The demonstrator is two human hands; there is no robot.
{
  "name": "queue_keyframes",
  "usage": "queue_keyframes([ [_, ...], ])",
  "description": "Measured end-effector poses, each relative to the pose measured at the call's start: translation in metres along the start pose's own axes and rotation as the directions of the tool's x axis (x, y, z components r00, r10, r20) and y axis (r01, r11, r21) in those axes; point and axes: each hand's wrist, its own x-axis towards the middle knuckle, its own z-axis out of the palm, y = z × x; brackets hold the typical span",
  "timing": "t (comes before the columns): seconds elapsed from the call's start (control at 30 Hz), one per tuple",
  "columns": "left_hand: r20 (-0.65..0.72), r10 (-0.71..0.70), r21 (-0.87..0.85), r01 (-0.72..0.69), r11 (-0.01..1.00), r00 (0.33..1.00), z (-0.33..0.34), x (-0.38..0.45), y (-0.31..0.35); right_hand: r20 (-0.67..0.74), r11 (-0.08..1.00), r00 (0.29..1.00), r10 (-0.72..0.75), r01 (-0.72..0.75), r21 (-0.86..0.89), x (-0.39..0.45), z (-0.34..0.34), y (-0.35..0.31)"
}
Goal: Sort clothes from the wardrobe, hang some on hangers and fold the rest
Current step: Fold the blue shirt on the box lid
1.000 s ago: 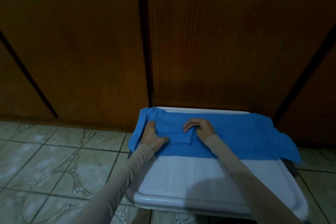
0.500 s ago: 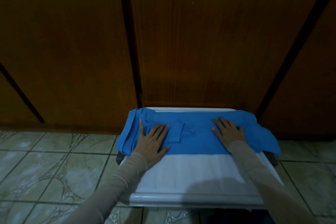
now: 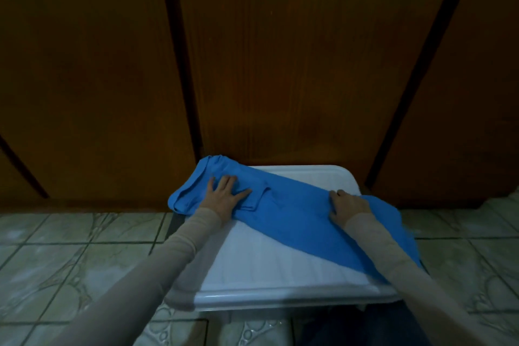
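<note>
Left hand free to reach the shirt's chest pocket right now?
Probably yes. The left hand lies flat on the blue shirt, fingertips just beside the pocket, nothing between them. The right hand grips the cloth further along, out of the way.

Blue garment (image 3: 292, 213) across white table (image 3: 280, 275)

Dim room, cool bluish cast. My white tabletop (image 3: 280, 270) is the brightest patch, with a faint sheen on its near rim. Soft shadows from my sleeves fall on it. Wardrobe doors (image 3: 280, 50) go dark brown, grain barely readable, seams splayed outward by wide-angle distortion. Floor tiles (image 3: 56, 255) look soft and grainy.
</note>
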Motion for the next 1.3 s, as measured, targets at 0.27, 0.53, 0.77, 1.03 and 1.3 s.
queue_keyframes([
  [0.27, 0.069, 0.105, -0.423, -0.066, 0.904, 0.992, 0.018, -0.020, 0.068, 0.283, 0.977, 0.956, -0.080, 0.019, 0.211, -0.039, -0.010, 0.027],
  [0.53, 0.027, 0.228, -0.377, -0.202, 0.904, 0.973, 0.012, 0.017, 0.068, 0.514, 0.786, 0.815, -0.268, -0.123, 0.605, -0.072, -0.002, 0.058],
  [0.77, -0.049, 0.105, -0.174, -0.112, 0.978, 0.993, -0.012, 0.026, 0.091, 0.471, 0.626, 0.807, -0.356, -0.168, 0.761, -0.080, 0.004, 0.049],
  [1.03, -0.297, 0.408, -0.386, -0.500, 0.775, 0.863, 0.020, -0.030, 0.114, -0.037, 0.827, 0.924, -0.380, 0.358, 0.434, -0.081, 0.024, 0.074],
  [1.3, -0.294, 0.515, -0.497, -0.589, 0.637, 0.805, 0.015, -0.063, 0.107, 0.015, 0.866, 0.885, -0.466, 0.452, 0.215, -0.083, 0.025, 0.076],
])
